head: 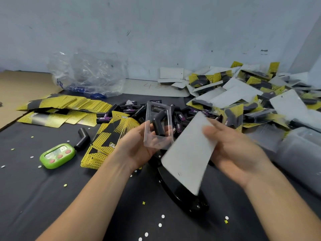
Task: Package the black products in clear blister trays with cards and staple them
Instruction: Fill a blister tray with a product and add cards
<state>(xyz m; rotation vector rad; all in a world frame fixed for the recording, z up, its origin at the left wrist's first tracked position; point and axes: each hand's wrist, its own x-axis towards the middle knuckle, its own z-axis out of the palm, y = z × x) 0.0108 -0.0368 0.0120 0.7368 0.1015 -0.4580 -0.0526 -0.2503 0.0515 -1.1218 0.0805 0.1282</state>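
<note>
Head view, we see our left hand (137, 145) gripping a clear blister tray (156, 141) holding a black product (159, 126) above the stapler (180, 193), right hand (236, 150) pinching a card (187, 153) over the stapler

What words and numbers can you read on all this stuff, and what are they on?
"PROTAPER": yellow-and-black card beside the black pile.
"PROTAPER": purple label on a black product, sideways.
"TAPER": finished package at the back.
"4": red handwriting on the white board; the rest is blurred.
Green timer: screen too blurred to read.
Clear blister tray and white card back: no words.
</note>
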